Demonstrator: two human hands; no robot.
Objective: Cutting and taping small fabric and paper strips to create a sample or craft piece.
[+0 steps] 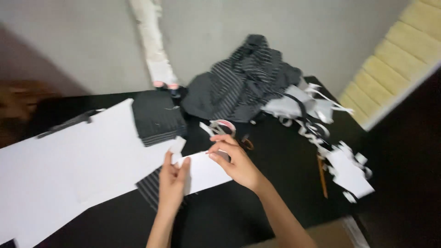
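Both hands are on a white paper piece sitting just below the middle of the frame, on the black bench. Left hand has its fingers pinched on the paper's left edge, with a small white tab sticking up just above them. Right hand grips the top edge, fingers curled over it. Under the paper there's a dark striped fabric piece poking out lower left. Big white sheets fill the left side, a stack of dark cut fabric sits above, and a heap of striped cloth is top centre. Paper scraps are scattered right. It's all a bit blurry.
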